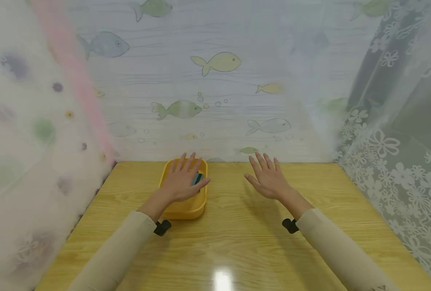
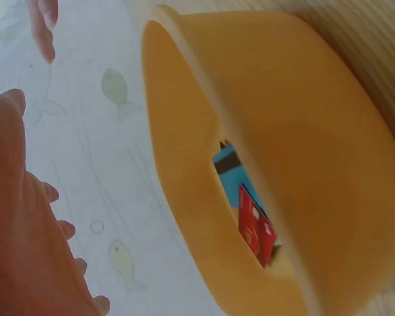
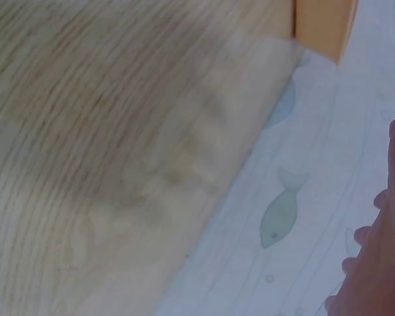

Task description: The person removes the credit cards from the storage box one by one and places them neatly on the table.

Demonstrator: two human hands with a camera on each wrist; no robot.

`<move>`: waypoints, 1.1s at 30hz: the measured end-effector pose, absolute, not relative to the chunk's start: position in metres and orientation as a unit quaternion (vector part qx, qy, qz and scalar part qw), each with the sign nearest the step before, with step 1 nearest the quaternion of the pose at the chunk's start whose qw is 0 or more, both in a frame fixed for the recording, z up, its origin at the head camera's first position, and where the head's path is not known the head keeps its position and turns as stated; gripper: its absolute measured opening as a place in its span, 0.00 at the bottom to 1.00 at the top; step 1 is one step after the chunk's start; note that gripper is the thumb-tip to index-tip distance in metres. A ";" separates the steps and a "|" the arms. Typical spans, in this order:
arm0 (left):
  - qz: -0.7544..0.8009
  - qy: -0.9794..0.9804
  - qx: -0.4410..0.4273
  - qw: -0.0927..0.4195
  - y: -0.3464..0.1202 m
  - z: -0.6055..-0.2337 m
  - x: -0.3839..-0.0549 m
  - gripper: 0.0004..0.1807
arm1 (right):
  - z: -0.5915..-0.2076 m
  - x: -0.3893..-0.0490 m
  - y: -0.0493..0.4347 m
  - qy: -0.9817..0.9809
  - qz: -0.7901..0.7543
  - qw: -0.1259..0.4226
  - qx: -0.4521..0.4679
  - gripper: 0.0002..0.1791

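Note:
My left hand (image 1: 182,182) hovers over a yellow plastic basin (image 1: 186,214), its fingers straight and spread, holding nothing. Inside the basin lie a blue card with a black stripe (image 2: 232,172) and a red card (image 2: 255,227), both seen in the left wrist view. From the head, the left hand covers much of the basin and leaves only part of the blue card showing. To the right, my right hand (image 1: 270,182) is held above the wooden table with fingers extended and nothing in its grasp.
The wooden table (image 1: 237,242) reaches back to a pale curtain printed with fish (image 1: 222,62). A whitish cloth with a pink band (image 1: 73,81) hangs on the left, and lace with white flowers (image 1: 401,173) on the right. Each wrist carries a black camera (image 1: 290,225).

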State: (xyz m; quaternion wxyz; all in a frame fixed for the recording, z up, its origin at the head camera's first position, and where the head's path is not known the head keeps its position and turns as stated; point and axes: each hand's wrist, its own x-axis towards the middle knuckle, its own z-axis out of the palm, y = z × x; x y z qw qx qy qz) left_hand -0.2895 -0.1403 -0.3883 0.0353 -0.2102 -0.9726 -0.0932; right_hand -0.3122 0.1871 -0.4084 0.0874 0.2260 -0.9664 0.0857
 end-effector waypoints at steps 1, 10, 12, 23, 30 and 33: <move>-0.098 -0.972 -0.210 0.038 -0.145 -0.388 -0.288 0.47 | -0.408 -0.312 0.187 -0.965 0.090 0.088 0.229 0.41; -0.137 -0.968 -0.199 0.066 -0.184 -0.396 -0.276 0.48 | -0.398 -0.302 0.178 -0.957 0.108 0.087 0.256 0.41; -0.145 -0.967 -0.197 0.073 -0.192 -0.400 -0.274 0.48 | -0.396 -0.297 0.174 -0.954 0.114 0.085 0.264 0.43; -0.186 -0.964 -0.179 0.068 -0.218 -0.426 -0.255 0.52 | -0.402 -0.284 0.148 -0.928 0.234 0.049 0.286 0.44; -0.212 -0.962 -0.159 0.063 -0.228 -0.437 -0.246 0.54 | -0.401 -0.281 0.127 -0.918 0.269 0.026 0.291 0.43; -0.223 -0.962 -0.147 0.056 -0.231 -0.440 -0.242 0.56 | -0.402 -0.282 0.117 -0.914 0.282 0.008 0.291 0.44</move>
